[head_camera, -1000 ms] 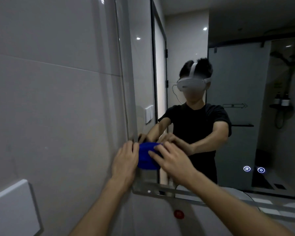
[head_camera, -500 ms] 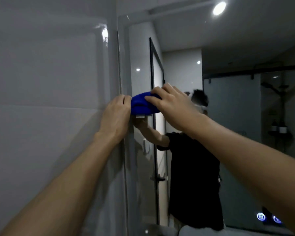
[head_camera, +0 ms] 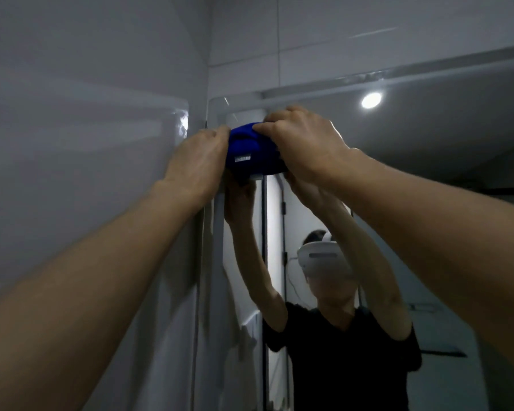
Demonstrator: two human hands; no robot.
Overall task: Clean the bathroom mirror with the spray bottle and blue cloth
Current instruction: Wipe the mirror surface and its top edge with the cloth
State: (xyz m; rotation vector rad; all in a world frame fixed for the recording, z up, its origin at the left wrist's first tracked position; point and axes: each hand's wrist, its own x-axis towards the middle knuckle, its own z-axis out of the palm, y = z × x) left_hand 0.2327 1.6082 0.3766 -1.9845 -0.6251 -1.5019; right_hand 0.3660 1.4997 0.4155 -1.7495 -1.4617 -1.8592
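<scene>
Both hands hold the bunched blue cloth [head_camera: 251,149] against the frameless wall mirror [head_camera: 413,179] at its top left corner, left hand [head_camera: 198,161] gripping its left side, right hand [head_camera: 304,143] curled over its top and right, beside a glossy grey tiled wall [head_camera: 80,143]

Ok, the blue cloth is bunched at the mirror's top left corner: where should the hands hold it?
Probably at its two ends, one from each side: the blue cloth is a wide wad against the mirror, left hand and right hand already flanking it.
</scene>
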